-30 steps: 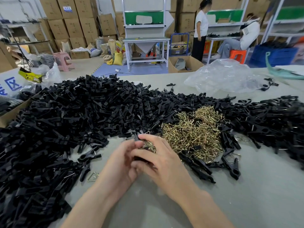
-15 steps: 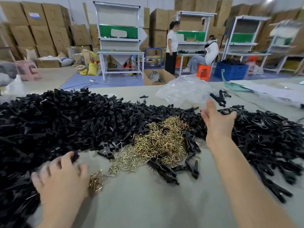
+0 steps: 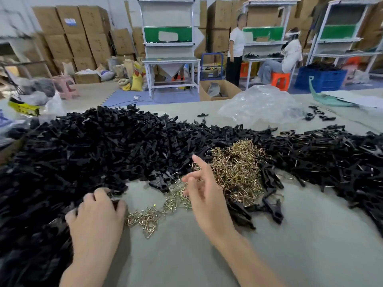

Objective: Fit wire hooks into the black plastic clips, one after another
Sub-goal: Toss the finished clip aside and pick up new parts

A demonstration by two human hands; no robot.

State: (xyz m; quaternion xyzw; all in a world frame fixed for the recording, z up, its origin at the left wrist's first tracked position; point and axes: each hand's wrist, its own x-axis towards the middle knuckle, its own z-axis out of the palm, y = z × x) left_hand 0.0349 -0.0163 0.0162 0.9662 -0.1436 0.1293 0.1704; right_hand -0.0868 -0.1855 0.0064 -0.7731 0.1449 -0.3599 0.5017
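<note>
Nearest is a bare stretch of table (image 3: 186, 255) between the two forearms. The left hand (image 3: 95, 214) sits at the edge of the big pile of clips (image 3: 83, 152), with its fingers curled down onto it. A dark piece shows under the thumb and forefinger, but I cannot tell whether it is actually gripped. The right hand (image 3: 205, 195) hovers wide and empty, fingers spread, just above a thin trail of hooks (image 3: 145, 218) that runs from beside the left hand back to the hook heap (image 3: 236, 168).

Neither hand holds a clip and hook together, so this looks like the pick-up at the start of one more piece: a clip for the left hand, a hook for the right.

The left pile is much the larger and shows almost no wire, so it is probably still to be fitted. The right pile (image 3: 331, 158) glints with wire among the black, so it is likely finished work. By that reading, most of the job is still left.

Nothing blocks either hand. The hooks lie tangled, so lifting one alone may drag others along. A few loose clips (image 3: 271, 206) lie against the near side of the heap.

Further back on the table are a crumpled clear bag (image 3: 261, 104) and a few stray clips (image 3: 317, 116). Beyond the table are:
- an open box (image 3: 219, 89) on the floor
- a white bench (image 3: 172, 61)
- a blue crate (image 3: 321, 77)
- one person standing (image 3: 236, 50)
- one person seated (image 3: 290, 54)
- stacked cartons (image 3: 72, 34) along the wall
</note>
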